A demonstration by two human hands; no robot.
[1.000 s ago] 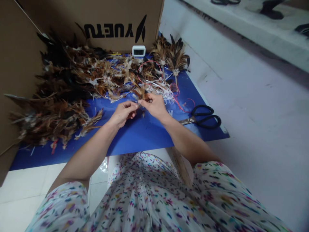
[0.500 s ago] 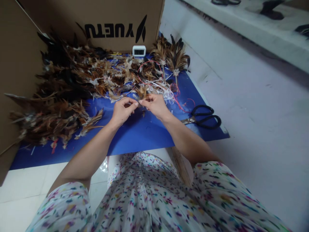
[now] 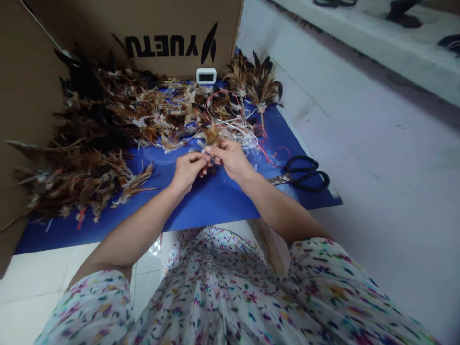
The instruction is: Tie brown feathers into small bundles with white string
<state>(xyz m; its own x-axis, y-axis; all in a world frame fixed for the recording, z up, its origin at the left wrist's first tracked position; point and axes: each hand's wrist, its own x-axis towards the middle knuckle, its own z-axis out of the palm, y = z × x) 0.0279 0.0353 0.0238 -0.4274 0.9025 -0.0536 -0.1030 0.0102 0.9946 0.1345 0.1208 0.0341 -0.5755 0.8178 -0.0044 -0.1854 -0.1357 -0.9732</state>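
Observation:
My right hand (image 3: pixel 231 157) pinches a small bunch of brown feathers (image 3: pixel 212 135) by its base, above the blue table surface (image 3: pixel 208 206). Fingertips of my left hand (image 3: pixel 189 170) are pressed together just below that base, touching or nearly touching my right fingers. What they grip is too small to make out. Behind my hands lies a wide heap of brown and black feathers (image 3: pixel 154 112). White ribbon (image 3: pixel 247 135) and pink string (image 3: pixel 266 152) lie in loose tangles beyond my right hand.
Black-handled scissors (image 3: pixel 305 175) lie near the right edge. Two tied feather bundles on sticks (image 3: pixel 261 91) rest at the back right, near a small white clock-like device (image 3: pixel 206 76). Cardboard (image 3: pixel 89 24) stands behind and left; a pale wall (image 3: pixel 377 158) is on the right.
My left hand has moved slightly right and down, its fingertips now lower beneath the feather base. My right hand has barely shifted and still holds the feathers.

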